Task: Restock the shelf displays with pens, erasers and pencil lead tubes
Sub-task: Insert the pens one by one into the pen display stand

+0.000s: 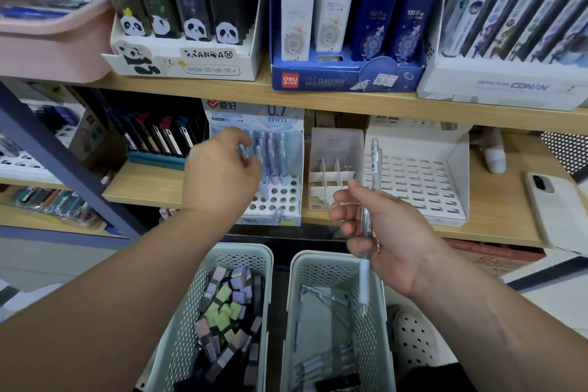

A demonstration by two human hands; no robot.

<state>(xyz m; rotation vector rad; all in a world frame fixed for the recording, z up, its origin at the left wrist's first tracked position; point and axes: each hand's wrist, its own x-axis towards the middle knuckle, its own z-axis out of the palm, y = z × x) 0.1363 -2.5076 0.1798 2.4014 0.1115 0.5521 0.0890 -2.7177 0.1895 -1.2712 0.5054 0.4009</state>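
Two pale baskets sit at 6 o'clock, low & close for quick grabs: eraser basket (pixel 184 312) w/ pastel blocks, pen basket (pixel 318 259) w/ a few pens left. Right hand (pixel 381 232), at 4 o'clock of the pen display (pixel 280 197), has fingers curled round a clear pen (pixel 364 277), held upright, prob. queued as next in. Left hand (pixel 222 175), up at 12 o'clock, pinches a blurred second pen (pixel 243 153) over the display's holes, likely lining it up w/ a free slot beside those already standing.
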